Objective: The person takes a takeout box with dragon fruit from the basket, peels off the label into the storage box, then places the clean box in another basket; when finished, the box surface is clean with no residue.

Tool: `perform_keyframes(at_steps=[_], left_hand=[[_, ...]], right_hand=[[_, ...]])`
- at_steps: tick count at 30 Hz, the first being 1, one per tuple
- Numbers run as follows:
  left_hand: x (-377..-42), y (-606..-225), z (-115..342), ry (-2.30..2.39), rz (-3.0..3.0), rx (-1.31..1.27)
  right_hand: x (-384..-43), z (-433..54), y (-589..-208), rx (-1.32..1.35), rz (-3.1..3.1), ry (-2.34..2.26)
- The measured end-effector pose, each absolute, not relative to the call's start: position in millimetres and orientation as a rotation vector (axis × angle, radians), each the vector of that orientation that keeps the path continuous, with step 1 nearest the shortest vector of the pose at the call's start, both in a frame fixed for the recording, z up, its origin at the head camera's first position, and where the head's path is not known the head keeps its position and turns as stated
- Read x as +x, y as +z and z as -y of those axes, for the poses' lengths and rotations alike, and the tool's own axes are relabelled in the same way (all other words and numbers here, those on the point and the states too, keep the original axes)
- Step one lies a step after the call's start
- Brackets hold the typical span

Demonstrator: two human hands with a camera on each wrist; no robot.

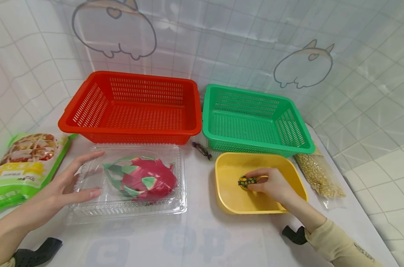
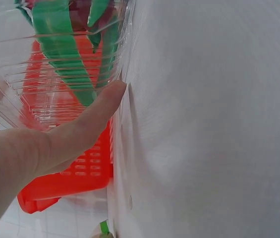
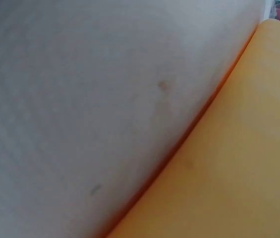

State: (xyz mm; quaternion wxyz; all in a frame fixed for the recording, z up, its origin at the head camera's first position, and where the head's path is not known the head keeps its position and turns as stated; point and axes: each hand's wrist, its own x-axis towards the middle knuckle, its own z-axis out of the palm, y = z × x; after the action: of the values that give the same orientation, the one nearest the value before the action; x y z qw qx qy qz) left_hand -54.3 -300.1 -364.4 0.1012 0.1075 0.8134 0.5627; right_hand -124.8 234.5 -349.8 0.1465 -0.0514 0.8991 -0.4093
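Observation:
My left hand [image 1: 60, 189] rests at the left side of a clear plastic box [image 1: 128, 207], thumb and fingers spread and fairly straight. Inside the box is a pink dragon fruit [image 1: 155, 178] with green scales. In the left wrist view, a finger [image 2: 87, 121] lies along the box's ribbed wall. My right hand [image 1: 270, 183] reaches into a yellow basin [image 1: 228, 198] and pinches a small round black-and-yellow label [image 1: 246, 181] between thumb and fingers. The right wrist view shows only the basin's outer wall [image 3: 249, 148] and white cloth, the hand being out of sight there.
Behind stand a red basket [image 1: 148, 116] and a green basket [image 1: 242, 124]. A dark-wrapped candy [image 1: 202, 150] lies between the box and basin. At the left is a green food bag [image 1: 25, 167]; at the right, a clear bag of yellowish grains [image 1: 318, 176].

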Motion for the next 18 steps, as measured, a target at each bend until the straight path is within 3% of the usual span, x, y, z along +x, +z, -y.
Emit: perform_keyframes(at_steps=[18], left_hand=[[-53.9,-364.3,300.6,1.667,-2.393,0.32]], right_hand=[[-127.3,-231.6,-354.4,-0.327,-2.764,-0.917]])
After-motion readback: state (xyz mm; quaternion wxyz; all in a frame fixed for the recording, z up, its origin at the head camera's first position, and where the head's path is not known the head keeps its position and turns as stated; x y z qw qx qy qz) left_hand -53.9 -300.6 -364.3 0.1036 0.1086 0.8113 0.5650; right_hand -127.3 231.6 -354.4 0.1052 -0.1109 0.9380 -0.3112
